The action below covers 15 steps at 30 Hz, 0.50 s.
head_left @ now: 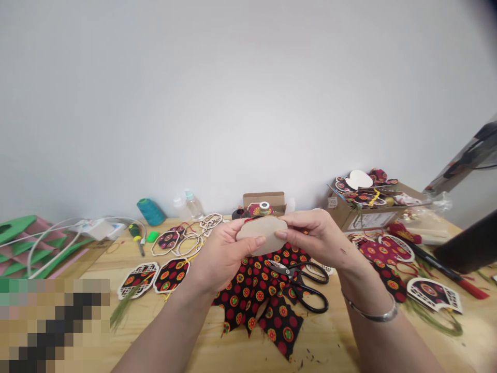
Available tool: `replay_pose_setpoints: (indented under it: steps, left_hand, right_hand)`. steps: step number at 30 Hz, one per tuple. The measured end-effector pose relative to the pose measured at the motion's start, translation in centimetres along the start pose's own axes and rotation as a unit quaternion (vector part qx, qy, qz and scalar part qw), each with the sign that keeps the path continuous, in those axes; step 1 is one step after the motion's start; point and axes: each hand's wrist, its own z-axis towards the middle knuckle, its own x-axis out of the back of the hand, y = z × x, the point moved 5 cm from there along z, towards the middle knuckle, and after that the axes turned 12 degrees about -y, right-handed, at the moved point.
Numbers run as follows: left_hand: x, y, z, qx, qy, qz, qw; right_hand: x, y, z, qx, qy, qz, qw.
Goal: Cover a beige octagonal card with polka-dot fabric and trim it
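Observation:
Between my two hands, above the middle of the table, is a pale beige rounded panel [264,235] with a lobed edge. My left hand [233,246] pinches its left side, thumb laid across the near face. On the right side, my right hand [310,233] grips the edge between thumb and fingers. A sliver of red shows at the panel's top left; its far face is hidden. Below lies black patterned fabric [248,295] with red and orange flowers, cut into pointed pieces. Black-handled scissors [298,280] rest on the fabric, blades slightly apart.
Flower-patterned ornaments with white lattice frames [139,281] lie at left, near a teal thread spool [150,211] and a screwdriver [136,238]. A cardboard box [365,220] heaped with ornaments stands back right. A black cylinder [468,243] leans in from the right edge.

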Motion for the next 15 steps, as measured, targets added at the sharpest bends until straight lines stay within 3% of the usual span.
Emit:
replay_pose_setpoints:
  steps: [15]
  left_hand:
    - [0.5, -0.5, 0.4, 0.005, 0.008, 0.013, 1.000]
  right_hand:
    - [-0.1, 1.0, 0.0, -0.034, 0.001, 0.040, 0.999]
